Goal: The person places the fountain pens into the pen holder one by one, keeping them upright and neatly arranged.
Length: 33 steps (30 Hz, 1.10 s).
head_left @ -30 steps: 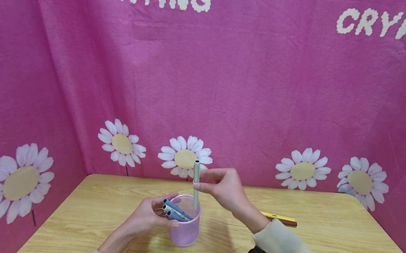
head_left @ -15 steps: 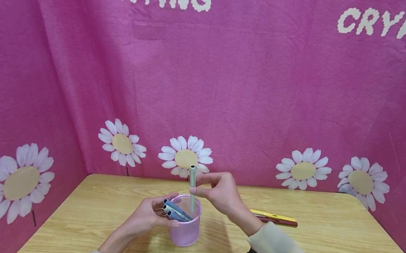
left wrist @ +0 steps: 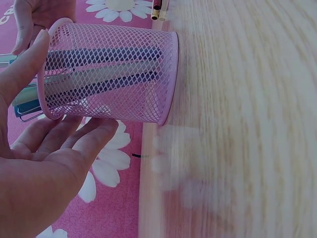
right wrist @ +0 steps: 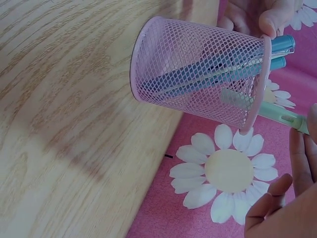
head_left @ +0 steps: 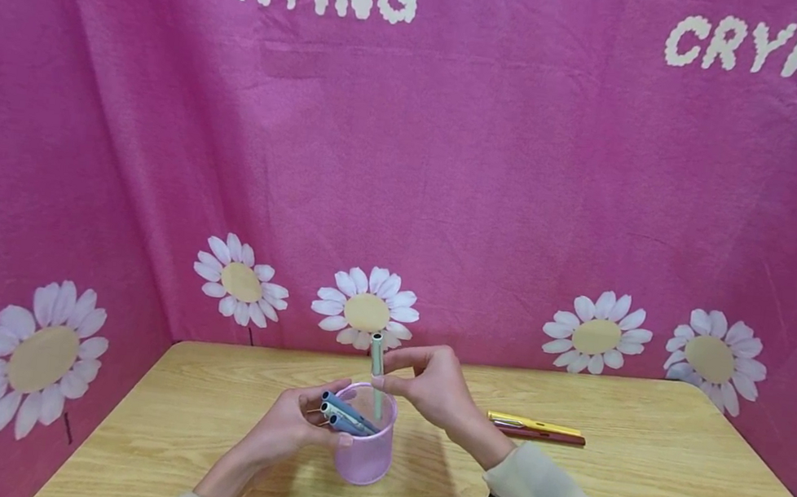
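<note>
A pink mesh pen cup (head_left: pixel 363 462) stands upright on the table. My left hand (head_left: pixel 286 424) holds it at the left side of the rim, thumb in front and fingers behind. Several capped pens (head_left: pixel 344 416), blue and pale, lean inside toward that hand. Between thumb and fingertips, my right hand (head_left: pixel 437 388) pinches a pale green pen (head_left: pixel 377 353) upright over the cup. In the right wrist view, the lower end of the green pen (right wrist: pixel 277 113) passes inside the rim and shows through the mesh.
On the wooden table (head_left: pixel 651 490), a yellow pen (head_left: pixel 544 426) and a dark red pen (head_left: pixel 550 437) lie side by side, right of the cup and beyond my right forearm. A pink cloth (head_left: pixel 496 169) with daisies hangs behind the table and along its sides.
My right hand has come down and slightly left, lowering the green pen into the cup's mouth. The left hand and cup have stayed in place.
</note>
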{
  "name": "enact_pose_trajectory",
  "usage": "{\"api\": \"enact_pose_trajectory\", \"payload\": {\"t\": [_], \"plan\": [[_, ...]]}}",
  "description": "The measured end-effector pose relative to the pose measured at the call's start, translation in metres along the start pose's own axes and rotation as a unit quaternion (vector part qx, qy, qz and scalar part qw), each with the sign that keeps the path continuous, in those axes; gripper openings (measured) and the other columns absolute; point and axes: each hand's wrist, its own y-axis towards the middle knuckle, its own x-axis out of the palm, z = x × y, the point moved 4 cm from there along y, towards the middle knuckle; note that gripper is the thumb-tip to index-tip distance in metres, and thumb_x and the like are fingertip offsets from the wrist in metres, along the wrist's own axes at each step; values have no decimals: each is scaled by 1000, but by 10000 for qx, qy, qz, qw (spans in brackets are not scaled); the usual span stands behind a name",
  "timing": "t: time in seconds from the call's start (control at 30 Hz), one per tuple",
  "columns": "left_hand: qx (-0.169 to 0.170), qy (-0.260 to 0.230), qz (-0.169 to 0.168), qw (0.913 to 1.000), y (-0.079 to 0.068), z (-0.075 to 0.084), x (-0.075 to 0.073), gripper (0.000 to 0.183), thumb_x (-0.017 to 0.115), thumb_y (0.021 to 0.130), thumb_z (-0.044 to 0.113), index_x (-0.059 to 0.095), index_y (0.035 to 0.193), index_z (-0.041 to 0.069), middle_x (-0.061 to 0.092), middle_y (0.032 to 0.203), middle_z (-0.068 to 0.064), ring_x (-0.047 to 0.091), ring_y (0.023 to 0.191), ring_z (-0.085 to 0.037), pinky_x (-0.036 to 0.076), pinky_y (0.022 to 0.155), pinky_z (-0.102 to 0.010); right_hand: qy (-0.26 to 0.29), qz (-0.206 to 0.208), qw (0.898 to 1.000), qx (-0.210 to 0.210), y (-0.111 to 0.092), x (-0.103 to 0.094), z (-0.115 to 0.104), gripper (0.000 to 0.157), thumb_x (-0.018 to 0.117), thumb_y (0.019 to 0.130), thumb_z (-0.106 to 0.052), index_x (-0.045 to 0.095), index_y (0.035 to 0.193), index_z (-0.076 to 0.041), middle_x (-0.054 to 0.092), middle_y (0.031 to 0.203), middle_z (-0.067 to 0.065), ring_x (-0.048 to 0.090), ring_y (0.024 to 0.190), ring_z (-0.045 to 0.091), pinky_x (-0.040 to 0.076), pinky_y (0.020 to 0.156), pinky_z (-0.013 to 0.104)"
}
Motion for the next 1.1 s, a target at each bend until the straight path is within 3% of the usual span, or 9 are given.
{"api": "enact_pose_trajectory", "payload": {"t": [0.23,0.47,0.7,1.0,1.1], "plan": [[23,48,-6,10000,1,0,0,80,87,84,-2,48,153,-7,54,150,-26,58,133,-40,54,104,-40,-36,-82,9999,-90,-2,0,4,21,92,80,-12,85,100,-8,80,91,0,54,77,12,37,58,23],[-27,-4,-17,10000,0,0,2,80,87,85,-1,47,154,-6,52,151,-27,58,133,-41,55,103,-39,-146,-163,9997,-143,-5,3,9,21,91,80,-11,85,100,-8,80,91,1,34,58,10,27,50,23],[18,-25,-41,10000,0,-1,2,82,87,84,-2,45,154,-8,52,151,-27,59,131,-41,55,102,-40,-175,-202,9994,-213,-7,4,14,19,91,81,-10,85,98,-8,80,90,1,43,62,11,34,52,23],[-7,32,22,10000,0,-1,2,82,87,83,-3,46,153,-9,54,149,-26,62,128,-39,56,102,-40,-231,-243,9989,-341,-8,6,17,18,92,80,-8,85,96,-9,79,87,-1,39,56,6,32,49,21],[-27,66,21,10000,0,-1,2,82,87,83,-2,46,154,-9,54,150,-26,63,127,-38,56,101,-39,-239,-279,9986,-385,-8,8,18,18,92,80,-7,85,96,-9,79,87,-1,51,65,7,38,53,21]]}}
